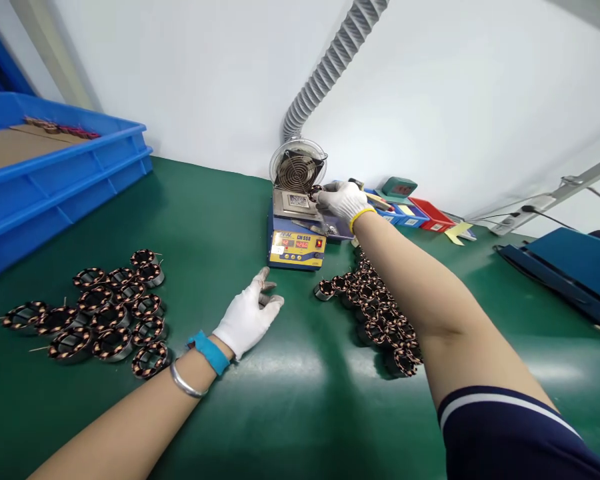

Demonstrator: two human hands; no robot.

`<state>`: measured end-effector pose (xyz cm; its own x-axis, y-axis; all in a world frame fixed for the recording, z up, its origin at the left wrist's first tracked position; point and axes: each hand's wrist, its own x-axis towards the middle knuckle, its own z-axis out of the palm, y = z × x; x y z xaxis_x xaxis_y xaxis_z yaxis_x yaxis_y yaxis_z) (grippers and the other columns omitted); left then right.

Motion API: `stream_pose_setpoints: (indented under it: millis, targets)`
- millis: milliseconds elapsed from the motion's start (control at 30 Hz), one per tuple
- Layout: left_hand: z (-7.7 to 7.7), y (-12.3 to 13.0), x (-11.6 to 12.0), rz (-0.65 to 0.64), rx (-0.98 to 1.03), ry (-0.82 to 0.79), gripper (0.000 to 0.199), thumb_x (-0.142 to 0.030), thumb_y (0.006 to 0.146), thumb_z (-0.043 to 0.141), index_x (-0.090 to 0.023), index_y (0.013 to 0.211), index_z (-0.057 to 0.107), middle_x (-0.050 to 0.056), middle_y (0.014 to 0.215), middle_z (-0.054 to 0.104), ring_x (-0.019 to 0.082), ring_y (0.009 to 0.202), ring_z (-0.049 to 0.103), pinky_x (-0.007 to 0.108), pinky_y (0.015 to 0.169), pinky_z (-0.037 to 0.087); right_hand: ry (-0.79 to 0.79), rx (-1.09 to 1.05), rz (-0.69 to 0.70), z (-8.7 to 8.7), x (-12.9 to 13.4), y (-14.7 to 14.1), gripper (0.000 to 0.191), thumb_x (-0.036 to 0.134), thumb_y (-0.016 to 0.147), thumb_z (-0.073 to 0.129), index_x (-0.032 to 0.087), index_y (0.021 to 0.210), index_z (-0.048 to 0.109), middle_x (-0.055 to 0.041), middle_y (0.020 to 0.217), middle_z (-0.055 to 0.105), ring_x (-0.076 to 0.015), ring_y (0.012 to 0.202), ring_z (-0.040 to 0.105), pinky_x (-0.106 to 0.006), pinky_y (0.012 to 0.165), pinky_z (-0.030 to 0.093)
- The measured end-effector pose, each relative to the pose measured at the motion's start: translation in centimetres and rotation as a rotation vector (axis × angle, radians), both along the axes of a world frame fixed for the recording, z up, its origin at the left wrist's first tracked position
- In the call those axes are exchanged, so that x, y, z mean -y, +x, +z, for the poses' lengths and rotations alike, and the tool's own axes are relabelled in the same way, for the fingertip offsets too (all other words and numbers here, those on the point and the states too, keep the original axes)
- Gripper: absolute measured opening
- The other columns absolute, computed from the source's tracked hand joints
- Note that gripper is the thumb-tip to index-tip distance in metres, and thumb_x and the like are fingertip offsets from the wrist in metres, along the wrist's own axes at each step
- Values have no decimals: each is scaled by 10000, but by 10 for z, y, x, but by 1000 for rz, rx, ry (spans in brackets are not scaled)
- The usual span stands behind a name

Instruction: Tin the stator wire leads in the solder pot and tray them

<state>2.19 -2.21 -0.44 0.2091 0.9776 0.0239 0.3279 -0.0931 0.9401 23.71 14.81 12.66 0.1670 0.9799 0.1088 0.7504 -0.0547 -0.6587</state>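
My right hand (344, 200), in a white glove with a yellow cuff, reaches to the solder pot (296, 250), a blue box with a yellow front panel and lit red digits. Its fingers are closed on a copper-wound motor stator (315, 191), partly hidden by the glove, at the right of the pot's square metal top. My left hand (250, 313), also gloved, hovers low over the green table in front of the pot, fingers apart with nothing in them. Several stators (113, 317) stand in a group left of it. Another group of stators (375, 300) stands below my right forearm.
Behind the pot are a round fan (299, 171) and a grey ribbed hose (325, 73). A large blue crate (65, 183) stands at left. Small blue bins (410, 217) and a red bin (433, 215) line the back right. A blue case (570, 267) lies far right.
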Motion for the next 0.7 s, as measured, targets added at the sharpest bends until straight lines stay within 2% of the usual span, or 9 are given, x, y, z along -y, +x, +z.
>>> stream_pose_setpoints:
  millis: [100, 167, 333, 533, 700]
  targets:
    - [0, 0, 0, -8, -7, 1, 654, -346, 814, 556, -156, 1409, 359, 120, 1217, 632, 174, 870, 666, 338, 836, 528, 18, 18, -74, 0, -15, 2, 194, 317, 741, 643, 163, 856, 667, -73, 739, 673, -177, 655, 632, -335, 684, 541]
    - [0, 0, -1, -18, -15, -6, 661, -349, 813, 554, -145, 1410, 358, 124, 1214, 632, 176, 875, 666, 339, 836, 529, 27, 112, -104, -2, -17, -1, 225, 342, 725, 649, 151, 842, 669, -75, 709, 658, -193, 668, 625, -347, 702, 522]
    - [2, -1, -1, -19, -33, 1, 644, -338, 810, 554, -148, 1399, 377, 116, 1193, 642, 173, 875, 671, 325, 824, 536, 42, 257, -92, -5, -15, -11, 260, 367, 743, 622, 145, 863, 687, -102, 805, 662, -216, 821, 627, -339, 787, 486]
    - [2, -1, -1, -30, -33, -9, 649, -337, 808, 553, -149, 1401, 370, 115, 1202, 637, 176, 883, 664, 329, 834, 528, 66, 293, -112, -11, -17, -11, 282, 404, 736, 620, 184, 898, 688, -100, 883, 678, -237, 876, 633, -336, 799, 492]
    - [5, 0, -1, -23, -34, -40, 663, -345, 807, 537, -137, 1411, 360, 113, 1214, 627, 173, 911, 654, 318, 847, 515, 82, 275, -130, -11, -17, -10, 280, 401, 720, 637, 180, 886, 684, -84, 848, 676, -224, 838, 635, -327, 796, 496]
